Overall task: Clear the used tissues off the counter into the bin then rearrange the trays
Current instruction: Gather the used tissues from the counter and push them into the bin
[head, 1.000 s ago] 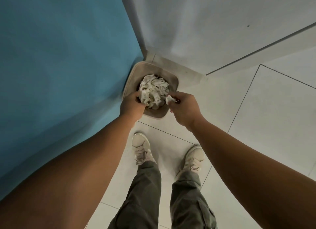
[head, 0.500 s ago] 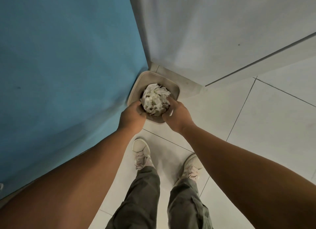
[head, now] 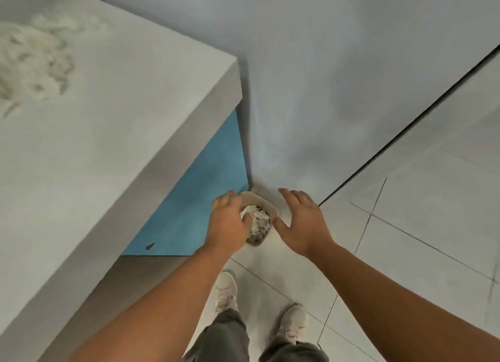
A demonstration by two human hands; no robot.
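Grey counter [head: 121, 145]: head view, the only one. The slab fills my left side and sits higher than both hands.
Loose tissues [head: 29, 64]: pale blurred pile on the counter top, far upper left, well apart from the bin.
Bin [head: 266, 202]: small and beige, on the floor [head: 405, 253] in the corner where the blue panel [head: 194, 199] meets the wall [head: 324, 91], straight ahead of my shoes [head: 226, 291].
Wad [head: 257, 222]: crumpled tissues fill the bin's opening about to the rim.
Left hand [head: 227, 223]: over the bin's left rim, fingers bent down onto the wad. The tips are hidden, so I cannot tell whether it pinches or only presses.
Right hand [head: 303, 223]: spread, palm down, holding nothing, just right of the bin. Thumb is near the rim; contact unclear.
Key relation: the leftover pile lies up and to my left, on the counter side. My left hand is the nearer one and the right would have to cross over the bin.
Pile axis: too blurred to call.
Step, my guess: load dropped in the bin, tissue step not finished.
Next move needs: both hands lifted up and left to the counter top.
Risk: the bin looks full, so more tissues may spill over.
Trays: none in view.
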